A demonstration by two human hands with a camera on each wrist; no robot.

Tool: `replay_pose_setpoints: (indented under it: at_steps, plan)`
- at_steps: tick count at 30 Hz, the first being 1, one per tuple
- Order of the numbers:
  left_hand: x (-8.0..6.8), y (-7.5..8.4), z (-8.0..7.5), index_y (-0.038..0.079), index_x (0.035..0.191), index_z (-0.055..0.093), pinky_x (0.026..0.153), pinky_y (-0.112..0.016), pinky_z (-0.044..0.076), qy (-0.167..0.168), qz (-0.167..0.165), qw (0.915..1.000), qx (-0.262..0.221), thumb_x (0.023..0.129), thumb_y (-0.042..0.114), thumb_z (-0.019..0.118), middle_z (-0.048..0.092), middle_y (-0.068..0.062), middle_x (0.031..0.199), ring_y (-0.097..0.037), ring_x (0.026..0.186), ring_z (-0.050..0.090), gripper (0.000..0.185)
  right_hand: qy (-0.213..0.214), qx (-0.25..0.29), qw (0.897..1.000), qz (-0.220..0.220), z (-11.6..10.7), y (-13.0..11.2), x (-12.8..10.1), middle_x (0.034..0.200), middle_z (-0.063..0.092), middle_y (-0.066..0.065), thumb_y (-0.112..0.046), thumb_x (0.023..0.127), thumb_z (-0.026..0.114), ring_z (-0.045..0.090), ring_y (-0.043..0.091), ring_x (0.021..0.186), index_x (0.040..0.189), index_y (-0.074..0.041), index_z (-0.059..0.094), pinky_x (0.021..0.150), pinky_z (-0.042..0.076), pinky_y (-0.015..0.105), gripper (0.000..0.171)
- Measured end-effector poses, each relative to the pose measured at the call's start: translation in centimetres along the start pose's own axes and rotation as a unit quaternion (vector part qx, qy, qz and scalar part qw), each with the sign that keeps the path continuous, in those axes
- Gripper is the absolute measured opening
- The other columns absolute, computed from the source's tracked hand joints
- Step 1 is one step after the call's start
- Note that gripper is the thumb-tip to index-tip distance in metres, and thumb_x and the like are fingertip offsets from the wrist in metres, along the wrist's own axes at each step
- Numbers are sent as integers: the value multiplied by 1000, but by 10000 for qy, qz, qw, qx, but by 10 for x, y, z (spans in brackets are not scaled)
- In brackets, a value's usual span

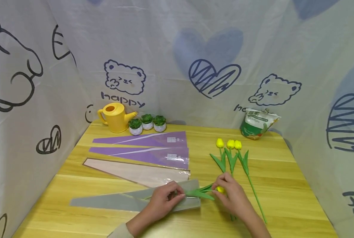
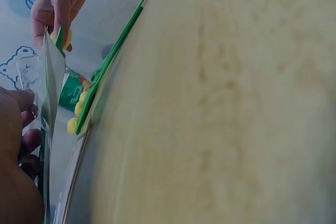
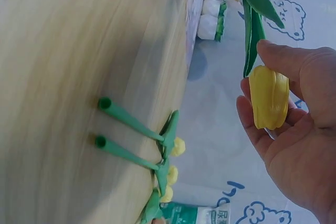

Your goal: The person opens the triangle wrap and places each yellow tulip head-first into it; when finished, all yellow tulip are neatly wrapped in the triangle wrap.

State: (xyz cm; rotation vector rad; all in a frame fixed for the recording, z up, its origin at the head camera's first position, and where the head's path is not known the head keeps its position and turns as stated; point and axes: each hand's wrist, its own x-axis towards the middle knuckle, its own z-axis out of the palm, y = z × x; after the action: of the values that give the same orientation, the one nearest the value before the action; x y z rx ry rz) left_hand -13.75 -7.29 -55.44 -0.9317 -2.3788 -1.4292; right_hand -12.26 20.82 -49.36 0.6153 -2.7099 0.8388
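Note:
My left hand [image 1: 177, 195] pinches the wide open end of a grey cone-shaped flower sleeve [image 1: 120, 201] lying along the table's front. My right hand [image 1: 219, 186] holds a yellow artificial tulip [image 1: 220, 189] by its head, the green leaves [image 1: 200, 193] pointing into the sleeve's mouth. In the right wrist view the fingers and thumb curl round the yellow tulip head [image 3: 269, 97]. The left wrist view shows my left hand [image 2: 29, 119] beside the raised sleeve edge [image 2: 50, 87]. Three more yellow tulips [image 1: 230, 144] lie side by side just beyond my right hand.
Two purple sleeves [image 1: 147, 147] and a pale one [image 1: 135, 172] lie flat at the left middle. At the back stand a yellow watering can [image 1: 115, 117], three small potted plants [image 1: 147, 123] and a green-white bag [image 1: 257, 124]. Printed cloth walls enclose the wooden table [image 1: 284, 198].

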Motion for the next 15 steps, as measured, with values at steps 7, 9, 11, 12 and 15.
replay_pose_setpoints:
  at_steps: [7, 9, 11, 12, 15]
  plan:
    - [2, 2, 3, 20, 96, 72, 56, -13, 42, -10, 99, 9999, -123, 97, 28, 73, 58, 12, 79, 7, 66, 44, 8, 35, -102, 9999, 36, 10, -5, 1, 98, 54, -13, -3, 76, 90, 56, 5, 87, 83, -23, 72, 73, 52, 23, 27]
    - [3, 3, 4, 19, 96, 71, 55, -13, 42, 12, 181, 9997, -158, 97, 26, 73, 58, 11, 79, 7, 65, 43, 7, 56, -96, 9999, 25, 12, -6, 2, 98, 54, -14, -3, 76, 90, 56, 5, 88, 83, -22, 72, 74, 53, 23, 27]
    - [3, 3, 5, 20, 96, 71, 55, -13, 42, -17, 125, 9998, -165, 97, 25, 73, 59, 12, 79, 7, 65, 43, 6, 69, -69, 9999, 30, 14, -8, 2, 98, 54, -13, -3, 76, 90, 57, 6, 89, 83, -22, 72, 76, 54, 24, 27]
    - [4, 4, 5, 20, 96, 71, 55, -13, 42, -14, 141, 9998, -153, 97, 24, 73, 59, 12, 79, 7, 65, 43, 5, 71, -52, 10000, 42, 15, -9, 2, 98, 54, -13, -4, 77, 90, 58, 6, 90, 83, -22, 72, 77, 54, 25, 26]
    - [5, 4, 6, 20, 95, 70, 54, -13, 42, -15, 158, 9998, -142, 97, 23, 74, 59, 12, 80, 7, 65, 43, 5, 74, -29, 9999, 138, 18, -12, 3, 98, 53, -14, -4, 77, 89, 59, 7, 91, 83, -22, 72, 80, 56, 27, 26]
